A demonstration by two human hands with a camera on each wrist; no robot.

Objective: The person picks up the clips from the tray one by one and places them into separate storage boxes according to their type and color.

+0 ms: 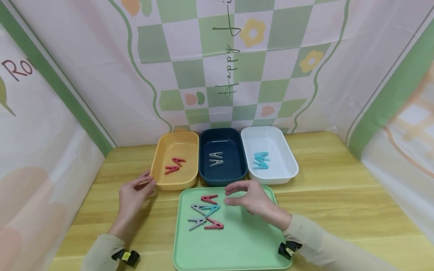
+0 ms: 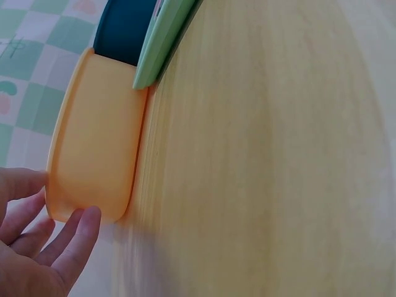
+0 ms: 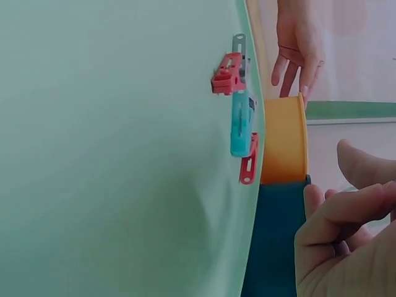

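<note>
My left hand [image 1: 133, 194] rests its fingertips against the near left corner of the yellow bin [image 1: 174, 185], its fingers loosely bent. Over the green tray [image 1: 237, 244] hovers my right hand [image 1: 252, 199], thumb and fingers apart with nothing between them. Just left of it, several clothespins lie on the tray: a red clothespin [image 1: 209, 198] at the back, a light blue clothespin [image 1: 211, 209], a grey clothespin [image 1: 196, 223] and another red clothespin [image 1: 214, 224] among them. In the right wrist view a light blue clothespin [image 3: 240, 127] lies between red ones.
Two red clothespins [image 1: 172, 169] lie in the yellow bin. The dark blue bin [image 1: 222, 180] beside it holds two grey clothespins [image 1: 216, 162], and light blue clothespins [image 1: 261, 161] are in the white bin [image 1: 285, 165]. All three stand side by side behind the tray on a wooden table [image 1: 339, 199], before a patterned cloth [image 1: 217, 67].
</note>
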